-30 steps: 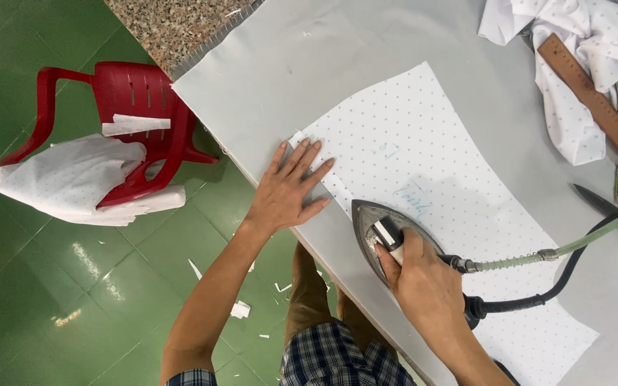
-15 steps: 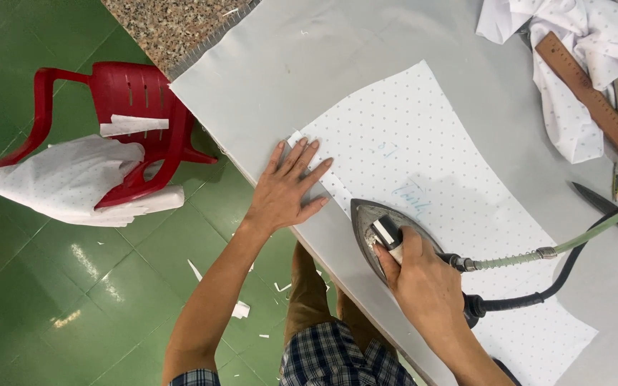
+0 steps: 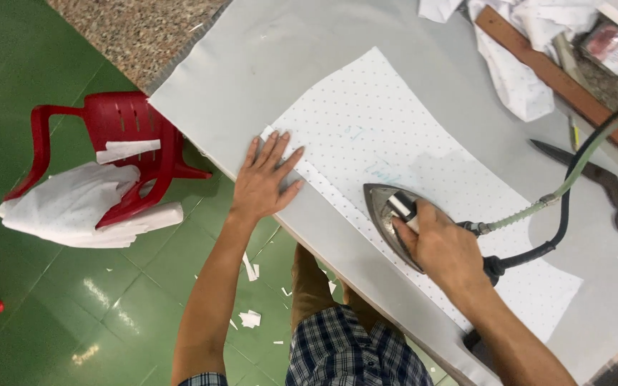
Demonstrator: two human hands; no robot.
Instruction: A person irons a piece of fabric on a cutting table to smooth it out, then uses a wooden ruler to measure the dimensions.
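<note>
The right hand (image 3: 441, 246) is closed around the handle of a steam iron (image 3: 395, 218), which sits flat on a white dotted fabric piece (image 3: 395, 136) near the worktop's (image 3: 252, 64) front edge, while the left hand (image 3: 265, 180) lies open, palm down, fingers spread, pressing the fabric's folded near corner just beside that edge. A hose and black cord (image 3: 559, 193) trail from the iron toward the right, where scissors (image 3: 602, 182) lie near a wooden ruler (image 3: 559, 82) and crumpled white cloth (image 3: 516, 64) at the far corner. Off the worktop's left edge, a red plastic chair (image 3: 119, 143) stands on the green floor (image 3: 51, 300), carrying white fabric (image 3: 73, 207).
</note>
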